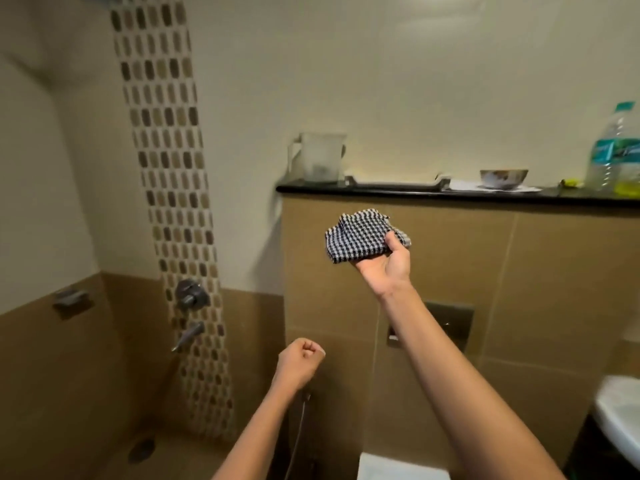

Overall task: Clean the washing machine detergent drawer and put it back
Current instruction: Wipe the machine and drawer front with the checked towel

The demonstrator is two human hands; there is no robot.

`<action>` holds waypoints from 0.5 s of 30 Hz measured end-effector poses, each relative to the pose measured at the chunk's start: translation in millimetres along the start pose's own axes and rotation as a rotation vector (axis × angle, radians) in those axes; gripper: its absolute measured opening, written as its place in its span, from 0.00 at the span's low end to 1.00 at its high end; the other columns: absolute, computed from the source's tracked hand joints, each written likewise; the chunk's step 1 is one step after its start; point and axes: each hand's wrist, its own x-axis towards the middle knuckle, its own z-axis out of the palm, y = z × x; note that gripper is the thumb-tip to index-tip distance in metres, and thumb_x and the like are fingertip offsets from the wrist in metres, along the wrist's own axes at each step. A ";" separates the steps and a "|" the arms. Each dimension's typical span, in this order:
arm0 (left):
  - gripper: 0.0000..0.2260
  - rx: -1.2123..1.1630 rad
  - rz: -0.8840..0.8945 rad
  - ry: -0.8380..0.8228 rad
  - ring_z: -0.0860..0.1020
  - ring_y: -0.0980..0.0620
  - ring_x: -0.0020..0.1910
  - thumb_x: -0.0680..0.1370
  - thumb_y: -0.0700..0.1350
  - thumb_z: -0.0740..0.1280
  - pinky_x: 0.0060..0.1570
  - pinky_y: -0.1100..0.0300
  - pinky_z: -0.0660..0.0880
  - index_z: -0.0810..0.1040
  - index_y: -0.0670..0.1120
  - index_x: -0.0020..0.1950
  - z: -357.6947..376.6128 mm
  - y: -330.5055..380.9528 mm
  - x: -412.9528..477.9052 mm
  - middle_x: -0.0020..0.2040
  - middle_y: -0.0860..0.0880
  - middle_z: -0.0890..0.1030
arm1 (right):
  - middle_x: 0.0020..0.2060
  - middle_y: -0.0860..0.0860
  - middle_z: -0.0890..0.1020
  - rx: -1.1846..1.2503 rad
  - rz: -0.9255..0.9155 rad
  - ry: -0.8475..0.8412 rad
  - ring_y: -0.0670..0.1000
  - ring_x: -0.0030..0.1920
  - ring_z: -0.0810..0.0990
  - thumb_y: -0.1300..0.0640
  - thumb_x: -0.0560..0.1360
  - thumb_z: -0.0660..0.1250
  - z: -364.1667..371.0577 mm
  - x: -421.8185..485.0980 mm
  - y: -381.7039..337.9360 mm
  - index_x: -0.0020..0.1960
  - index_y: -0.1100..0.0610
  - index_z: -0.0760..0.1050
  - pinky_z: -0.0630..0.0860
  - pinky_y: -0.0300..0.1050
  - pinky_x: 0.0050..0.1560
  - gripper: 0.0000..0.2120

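while the right hand (384, 263) holds up one checked cloth (360, 235), fingers curled round it, apparently ready for wiping, the left hand (301, 358) hangs lower as an empty fist, and the far ledge (415, 195) bears one jug (320, 157), one bowl (504, 177), one bottle (614, 147) and one flat white piece (398, 183), probably the drawer.

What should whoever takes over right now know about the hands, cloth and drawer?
Right hand grips the checked cloth, raised just below the black ledge.
Left hand is a fist, holding nothing.
On the ledge: jug, bowl, bottle and a flat white piece, possibly the drawer.
No washing machine in view.
Cleaning progress cannot be told; putting the drawer back remains.
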 end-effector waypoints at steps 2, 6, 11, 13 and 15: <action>0.01 -0.004 0.043 -0.006 0.76 0.57 0.38 0.75 0.45 0.69 0.35 0.69 0.70 0.79 0.49 0.44 15.9 26.3 27.1 0.38 0.53 0.80 | 0.67 0.61 0.73 0.012 -0.052 -0.035 0.62 0.68 0.70 0.52 0.82 0.53 22.0 34.6 -35.9 0.69 0.62 0.67 0.63 0.63 0.69 0.21; 0.03 0.000 0.112 0.003 0.75 0.58 0.34 0.75 0.44 0.69 0.31 0.71 0.68 0.78 0.50 0.41 36.6 61.7 71.4 0.35 0.53 0.78 | 0.68 0.61 0.72 0.000 -0.163 -0.021 0.61 0.69 0.69 0.51 0.82 0.51 65.2 97.1 -94.1 0.71 0.62 0.66 0.61 0.61 0.71 0.22; 0.03 0.033 0.131 0.004 0.77 0.54 0.38 0.74 0.43 0.68 0.42 0.65 0.72 0.78 0.48 0.41 50.4 77.9 113.6 0.36 0.50 0.79 | 0.66 0.61 0.73 -0.019 -0.278 0.102 0.60 0.64 0.73 0.54 0.82 0.51 100.9 166.7 -141.1 0.68 0.62 0.68 0.65 0.61 0.66 0.19; 0.03 0.043 0.134 -0.006 0.76 0.55 0.36 0.73 0.42 0.69 0.42 0.67 0.73 0.78 0.48 0.40 55.3 76.5 126.6 0.35 0.50 0.79 | 0.62 0.58 0.74 -0.008 -0.301 0.123 0.58 0.55 0.75 0.55 0.82 0.50 112.3 186.3 -151.5 0.58 0.62 0.71 0.64 0.61 0.66 0.15; 0.04 0.043 0.116 -0.014 0.76 0.55 0.35 0.73 0.42 0.69 0.44 0.67 0.74 0.78 0.48 0.38 60.4 74.1 137.0 0.33 0.50 0.78 | 0.54 0.57 0.75 -0.015 -0.302 0.140 0.56 0.48 0.74 0.55 0.82 0.50 123.0 205.6 -159.6 0.49 0.60 0.70 0.62 0.63 0.67 0.13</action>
